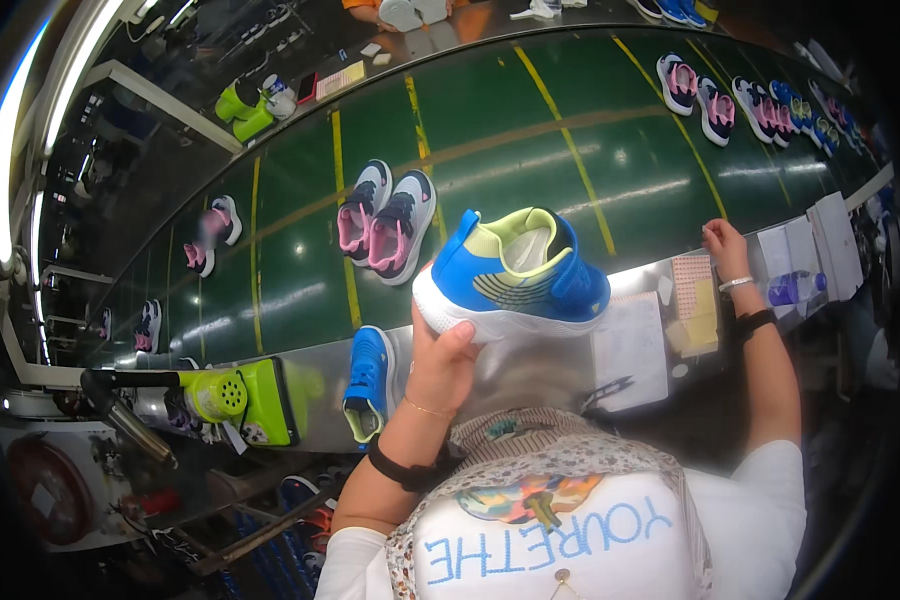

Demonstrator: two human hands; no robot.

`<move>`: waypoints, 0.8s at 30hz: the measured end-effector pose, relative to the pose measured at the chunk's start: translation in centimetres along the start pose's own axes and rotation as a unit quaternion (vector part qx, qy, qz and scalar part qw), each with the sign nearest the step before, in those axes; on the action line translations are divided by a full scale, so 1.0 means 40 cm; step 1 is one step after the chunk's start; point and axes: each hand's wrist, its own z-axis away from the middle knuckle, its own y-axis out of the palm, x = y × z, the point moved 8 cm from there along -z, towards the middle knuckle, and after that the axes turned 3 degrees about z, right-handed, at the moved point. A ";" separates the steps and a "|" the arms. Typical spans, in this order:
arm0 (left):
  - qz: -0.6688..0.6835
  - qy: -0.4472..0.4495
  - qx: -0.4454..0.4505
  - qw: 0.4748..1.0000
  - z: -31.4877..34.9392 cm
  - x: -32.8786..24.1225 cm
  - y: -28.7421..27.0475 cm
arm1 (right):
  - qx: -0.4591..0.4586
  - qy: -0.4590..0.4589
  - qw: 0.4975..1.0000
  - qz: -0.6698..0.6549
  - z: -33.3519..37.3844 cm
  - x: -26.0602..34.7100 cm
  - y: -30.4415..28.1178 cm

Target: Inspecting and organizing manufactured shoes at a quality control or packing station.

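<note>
Blue shoe (460, 275) — sole (520, 326) clamped in left fingers (457, 337); right fingers (719, 233) — curled, closure unclear

Blue inverted lettering (541, 547) on white top (610, 500); pink sheet (692, 283) seemingly illegible.

From afar I saw smooth, synthetic-looking material on the held blue shoe (485, 287), its white sole (530, 327) matt. The green belt (480, 105) was glossy, the ledge (515, 378) shiny metal, the sheet (630, 350) paper, the apron (610, 447) cloth.
</note>
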 end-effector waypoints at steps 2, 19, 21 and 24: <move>-0.091 0.072 -0.001 0.993 0.016 -0.027 0.013 | 0.048 -0.003 0.983 -0.175 0.075 0.280 0.065; -0.571 0.476 -0.014 0.669 0.188 -0.156 0.044 | 0.069 -0.564 0.821 -0.058 0.569 1.007 0.206; -0.579 0.483 -0.016 0.656 0.197 -0.163 0.048 | 0.060 -0.572 0.818 -0.026 0.578 1.013 0.214; -0.592 0.495 -0.021 0.636 0.206 -0.170 0.053 | 0.030 -0.597 0.801 -0.001 0.600 1.025 0.216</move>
